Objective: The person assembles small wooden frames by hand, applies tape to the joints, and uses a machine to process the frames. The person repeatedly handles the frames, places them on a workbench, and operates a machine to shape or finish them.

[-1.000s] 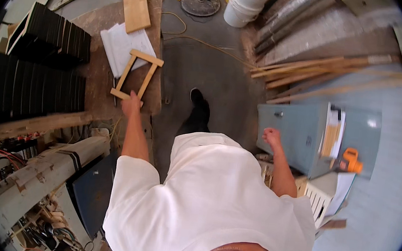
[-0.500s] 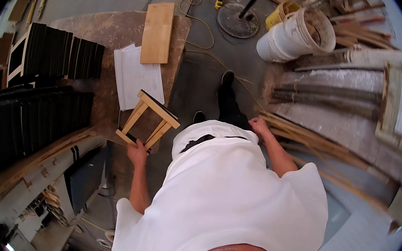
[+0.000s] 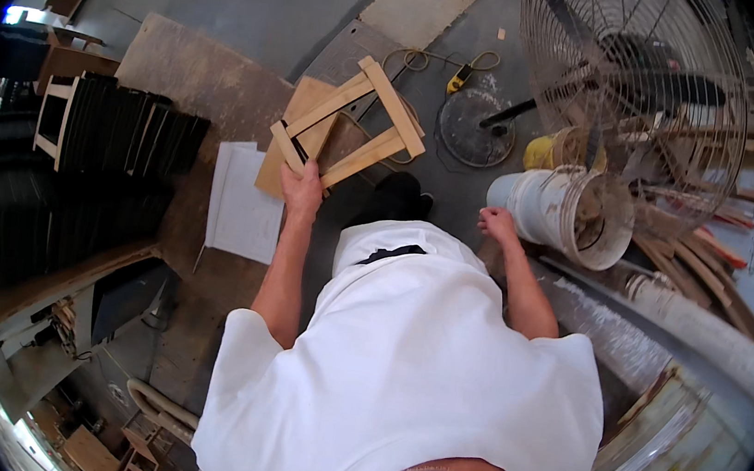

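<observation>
In my left hand is a four-sided wooden frame, with light bars and dark edging on some parts. My fingers grip it at its near corner, and it is raised and tilted over the work table. Beneath and beside it are a flat light-brown board and white paper sheets. My right hand hangs with curled fingers in front of a white bucket; nothing shows in it.
Stacks of black-faced frames fill the table's left side. Ahead to the right stands a large caged fan on a round base, beside a yellow bucket. A yellow device with a cord lies on the floor. Wood strips lie at right.
My view has turned rightward, bringing the fan into sight. The wooden frame has risen and moved forward in my left hand. My right hand has come from my hip toward the white bucket.
</observation>
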The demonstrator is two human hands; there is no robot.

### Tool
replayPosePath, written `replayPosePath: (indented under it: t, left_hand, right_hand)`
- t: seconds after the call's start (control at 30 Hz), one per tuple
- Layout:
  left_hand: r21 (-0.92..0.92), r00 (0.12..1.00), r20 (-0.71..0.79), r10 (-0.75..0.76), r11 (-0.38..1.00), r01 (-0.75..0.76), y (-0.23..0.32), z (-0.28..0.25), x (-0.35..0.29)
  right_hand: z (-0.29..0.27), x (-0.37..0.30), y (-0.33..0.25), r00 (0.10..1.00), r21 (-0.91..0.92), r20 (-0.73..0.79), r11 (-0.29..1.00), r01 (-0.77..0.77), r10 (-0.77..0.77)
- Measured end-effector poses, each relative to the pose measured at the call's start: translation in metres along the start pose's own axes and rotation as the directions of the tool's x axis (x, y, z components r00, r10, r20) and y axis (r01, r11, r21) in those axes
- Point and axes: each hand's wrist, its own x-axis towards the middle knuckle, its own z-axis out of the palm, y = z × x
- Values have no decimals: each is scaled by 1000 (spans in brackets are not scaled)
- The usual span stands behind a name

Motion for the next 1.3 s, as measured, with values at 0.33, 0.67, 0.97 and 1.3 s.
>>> replayPosePath:
  t: [0.33, 0.67, 0.97, 1.3]
  left_hand:
    - [-3, 991, -133, 13, 1000, -14, 64, 163, 180]
    - [238, 940, -56, -337, 910, 340, 95, 271, 469]
    - [245, 950, -98, -296, 918, 312, 177, 264, 649]
    - [126, 836, -534, -128, 965, 229, 211, 174, 845]
  right_hand:
    - [-50, 66, 66, 945, -381, -92, 888, 257, -312]
    - [-8, 254, -203, 996, -258, -71, 964, -67, 50]
    - [45, 434, -459, 997, -340, 63, 938, 70, -51]
    - [166, 618, -738, 891, -559, 280, 694, 454, -358]
